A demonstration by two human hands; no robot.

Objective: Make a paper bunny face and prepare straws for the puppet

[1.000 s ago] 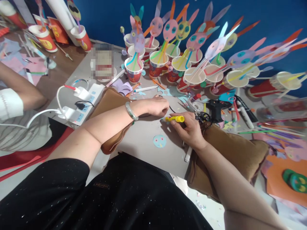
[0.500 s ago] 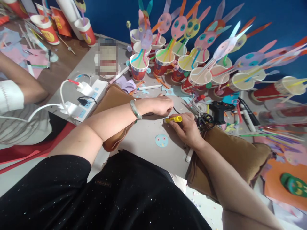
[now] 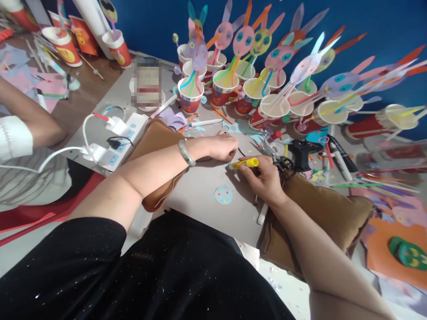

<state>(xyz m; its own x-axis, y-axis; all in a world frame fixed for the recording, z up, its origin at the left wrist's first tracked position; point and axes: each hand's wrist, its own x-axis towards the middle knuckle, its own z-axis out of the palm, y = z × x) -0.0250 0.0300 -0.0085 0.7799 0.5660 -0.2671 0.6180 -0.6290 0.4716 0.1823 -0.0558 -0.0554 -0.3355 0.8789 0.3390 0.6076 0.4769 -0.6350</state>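
Observation:
My right hand is closed around a yellow marker, held sideways between thumb and fingers just above the table. To its left, my left hand rests low with its fingers curled inward; whatever they may hold is hidden. Nearer my body lies a round light-blue paper face with pink eyes, flat on the grey table. A pair of black-handled scissors lies just beyond my right hand. Beside my right wrist is a white pen.
Paper cups holding straw-and-paper figures line the blue wall. A white power strip stands left, beside a brown pouch. A brown cushion and black glue gun lie right. Another person's arm is at far left.
The yellow marker has swung slightly to the right in my right hand, its wide end shifting outward. My left hand stays curled in nearly the same place. The whole view has shifted a little.

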